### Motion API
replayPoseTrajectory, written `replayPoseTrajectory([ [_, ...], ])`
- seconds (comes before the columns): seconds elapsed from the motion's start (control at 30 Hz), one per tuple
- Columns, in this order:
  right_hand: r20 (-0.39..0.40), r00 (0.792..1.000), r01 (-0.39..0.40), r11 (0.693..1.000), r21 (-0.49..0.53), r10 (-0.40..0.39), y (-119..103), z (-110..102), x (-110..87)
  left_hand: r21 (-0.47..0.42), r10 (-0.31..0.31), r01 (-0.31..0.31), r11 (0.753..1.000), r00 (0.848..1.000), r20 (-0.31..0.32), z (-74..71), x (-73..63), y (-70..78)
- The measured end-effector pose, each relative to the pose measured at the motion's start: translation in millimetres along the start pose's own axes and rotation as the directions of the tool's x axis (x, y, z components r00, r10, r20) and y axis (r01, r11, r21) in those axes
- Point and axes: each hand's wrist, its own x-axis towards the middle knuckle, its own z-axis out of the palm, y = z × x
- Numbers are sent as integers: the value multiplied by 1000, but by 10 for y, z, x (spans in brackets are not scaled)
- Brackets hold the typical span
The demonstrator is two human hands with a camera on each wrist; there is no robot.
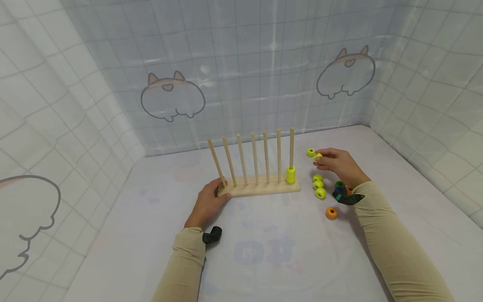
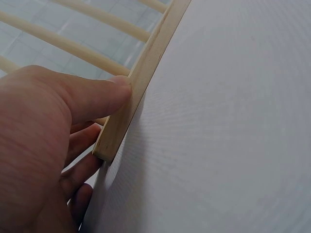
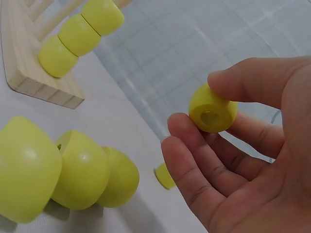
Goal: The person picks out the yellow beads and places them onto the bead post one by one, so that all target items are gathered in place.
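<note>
A wooden peg rack (image 1: pixel 260 189) with several upright rods stands in the middle of the table. Its left end is gripped by my left hand (image 1: pixel 207 200), thumb on the front edge and fingers behind, as the left wrist view shows. Three yellow beads (image 3: pixel 80 36) are stacked on the rightmost rod. Off to the right of the rack, my right hand (image 1: pixel 338 164) pinches another yellow bead (image 3: pixel 213 109) between thumb and fingers, its hole showing in the right wrist view. Three loose yellow beads (image 1: pixel 318 184) lie in a row between rack and right forearm.
One more yellow bead (image 1: pixel 311 152) lies beyond the right hand. An orange bead (image 1: pixel 331 213) sits nearer the front. Green (image 1: pixel 339 184), blue and orange beads are partly hidden by the right wrist's camera. A grid-patterned curtain (image 1: pixel 241 75) rises behind the table.
</note>
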Motion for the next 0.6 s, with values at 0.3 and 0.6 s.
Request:
replayPoseTrajectory([
  [0.3,7,1000,23,1000,16,-23,-51,29,-8,-11,7,-7,1000,1000,1,8,-3,-7],
  [0.6,2,997,71,992,101,-72,-99,67,-29,-3,-4,4,1000,1000,-2,20,3,-21],
])
